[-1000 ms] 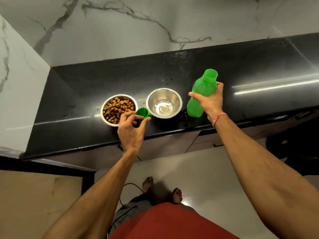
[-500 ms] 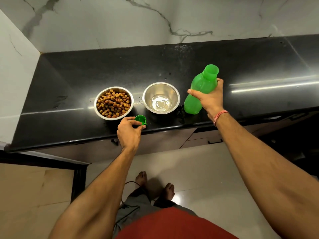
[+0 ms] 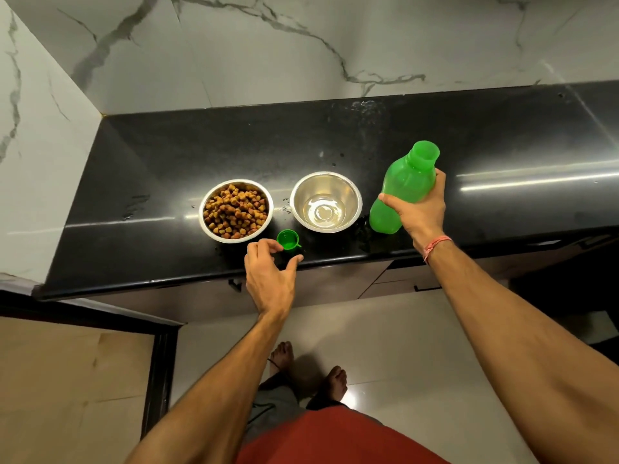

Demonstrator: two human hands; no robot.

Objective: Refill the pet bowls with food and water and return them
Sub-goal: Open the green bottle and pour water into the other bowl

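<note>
Two steel bowls stand side by side on the black counter [image 3: 469, 135]. The left bowl [image 3: 205, 226] is full of brown kibble [image 3: 236, 211]. The right bowl [image 3: 298, 192] holds a little clear water. A small green cap [image 3: 287, 240] sits mouth-up on the counter in front of the bowls. My left hand [image 3: 269, 272] hovers just behind the cap, with its index fingertip at the cap's left edge and its thumb spread apart to the right. My right hand [image 3: 418, 209] grips the uncapped green bottle [image 3: 402, 185], whose base rests on the counter right of the water bowl.
A marble wall [image 3: 301, 45] backs the counter and another closes its left end. Water drops lie on the counter around the bowls. Cabinet fronts [image 3: 395, 283] sit below the counter edge. My bare feet stand on the pale floor tiles [image 3: 385, 336].
My left hand brought the green cap down onto the counter in front of the bowls and loosened its fingers from it. The bottle stayed in my right hand in the same place.
</note>
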